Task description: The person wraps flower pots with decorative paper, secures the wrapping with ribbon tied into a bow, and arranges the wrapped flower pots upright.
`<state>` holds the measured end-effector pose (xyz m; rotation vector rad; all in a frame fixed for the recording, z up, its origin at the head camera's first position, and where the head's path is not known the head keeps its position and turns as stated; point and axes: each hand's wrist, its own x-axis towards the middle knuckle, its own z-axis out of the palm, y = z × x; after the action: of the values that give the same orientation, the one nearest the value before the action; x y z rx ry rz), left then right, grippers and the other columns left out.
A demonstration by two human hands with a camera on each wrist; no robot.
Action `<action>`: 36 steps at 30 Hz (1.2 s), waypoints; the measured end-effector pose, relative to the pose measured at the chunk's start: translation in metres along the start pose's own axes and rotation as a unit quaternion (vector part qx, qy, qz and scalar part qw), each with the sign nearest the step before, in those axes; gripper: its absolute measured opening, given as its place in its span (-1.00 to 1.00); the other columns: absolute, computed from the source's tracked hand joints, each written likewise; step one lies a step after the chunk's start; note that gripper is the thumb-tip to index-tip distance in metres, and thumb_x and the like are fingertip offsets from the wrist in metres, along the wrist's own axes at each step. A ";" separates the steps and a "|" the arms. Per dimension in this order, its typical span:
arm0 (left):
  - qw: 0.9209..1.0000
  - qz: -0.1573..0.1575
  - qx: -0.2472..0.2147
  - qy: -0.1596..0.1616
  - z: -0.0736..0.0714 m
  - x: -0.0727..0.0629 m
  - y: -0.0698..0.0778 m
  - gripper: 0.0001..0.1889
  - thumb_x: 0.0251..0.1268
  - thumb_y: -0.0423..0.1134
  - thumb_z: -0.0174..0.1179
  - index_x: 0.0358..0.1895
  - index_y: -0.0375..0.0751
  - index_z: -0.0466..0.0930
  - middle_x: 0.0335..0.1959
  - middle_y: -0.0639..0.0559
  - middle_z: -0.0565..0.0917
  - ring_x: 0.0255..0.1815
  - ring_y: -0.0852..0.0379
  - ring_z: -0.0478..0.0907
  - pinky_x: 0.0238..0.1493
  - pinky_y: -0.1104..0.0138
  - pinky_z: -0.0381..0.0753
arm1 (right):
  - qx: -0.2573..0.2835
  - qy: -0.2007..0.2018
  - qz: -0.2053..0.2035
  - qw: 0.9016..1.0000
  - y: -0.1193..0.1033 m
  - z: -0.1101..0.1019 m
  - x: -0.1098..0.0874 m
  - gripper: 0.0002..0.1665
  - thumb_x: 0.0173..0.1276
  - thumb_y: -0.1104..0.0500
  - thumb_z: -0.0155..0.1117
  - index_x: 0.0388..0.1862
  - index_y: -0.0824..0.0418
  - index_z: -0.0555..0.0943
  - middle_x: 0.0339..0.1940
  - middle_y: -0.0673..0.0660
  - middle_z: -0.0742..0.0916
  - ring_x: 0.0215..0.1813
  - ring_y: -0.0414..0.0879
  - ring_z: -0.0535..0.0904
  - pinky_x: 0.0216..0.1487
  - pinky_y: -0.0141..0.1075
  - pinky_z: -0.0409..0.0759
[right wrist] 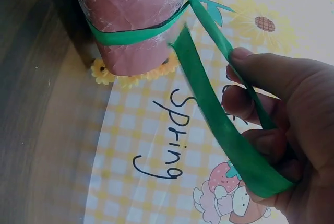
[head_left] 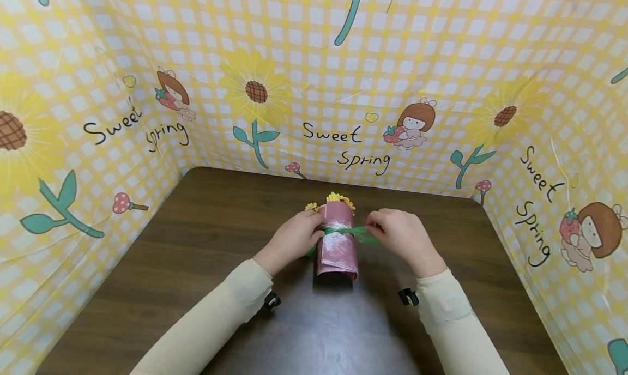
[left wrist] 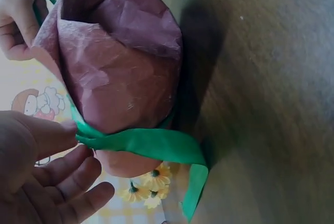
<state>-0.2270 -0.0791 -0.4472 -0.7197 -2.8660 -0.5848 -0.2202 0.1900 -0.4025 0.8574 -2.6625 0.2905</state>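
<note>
A small bouquet lies on the table in a pink paper wrapper (head_left: 338, 255), its yellow flowers (head_left: 340, 199) poking out at the far end. Round its middle runs a green ribbon (head_left: 345, 231). On the left side my left hand (head_left: 296, 234) pinches the ribbon between thumb and forefinger, close against the paper; a loose tail of ribbon (left wrist: 194, 182) hangs down in the left wrist view. Off to the right, my right hand (head_left: 399, 236) grips the other length of ribbon (right wrist: 209, 114), drawn out from the wrapper, with its cut end sticking free.
The dark wooden table (head_left: 221, 211) extends around the bouquet. A yellow checked cloth (head_left: 304, 80) with printed flowers and lettering stands as walls behind and on both sides. Black wrist cameras (head_left: 408, 297) sit at the sleeves.
</note>
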 end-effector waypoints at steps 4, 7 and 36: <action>1.000 0.001 0.004 -0.001 0.004 0.001 -0.002 -0.98 0.43 -0.25 0.29 -0.20 -0.08 0.66 -0.24 0.06 0.66 -0.23 0.14 0.58 -0.16 0.20 0.63 | -0.006 -0.003 -0.004 1.000 0.001 -0.004 -0.001 -0.93 0.32 0.08 0.51 -0.34 -0.08 0.75 -0.43 -0.19 0.71 -0.48 -0.31 0.51 -0.43 -0.28 0.55; 1.000 0.005 0.006 0.006 0.005 0.001 -0.005 -0.91 0.44 -0.29 0.25 -0.30 -0.08 0.63 -0.30 0.07 0.65 -0.28 0.14 0.56 -0.20 0.21 0.62 | -0.008 -0.012 -0.003 1.000 0.003 -0.008 -0.002 -0.92 0.28 0.06 0.53 -0.36 -0.09 0.76 -0.44 -0.20 0.72 -0.48 -0.33 0.52 -0.43 -0.28 0.56; 0.997 -0.027 -0.073 0.013 0.005 0.000 -0.006 -0.94 0.45 -0.20 0.27 -0.15 -0.05 0.70 -0.35 0.14 0.63 -0.37 0.21 0.50 -0.30 0.30 0.56 | 0.185 -0.108 0.073 0.974 0.002 0.047 -0.004 -0.72 0.35 0.06 0.48 0.00 0.10 0.75 -0.09 0.01 0.79 -0.05 -0.10 0.70 0.03 -0.09 0.68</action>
<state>-0.2297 -0.0818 -0.4535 -0.6505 -2.8503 -0.8133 -0.2302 0.1803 -0.4475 0.8398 -2.9316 0.7934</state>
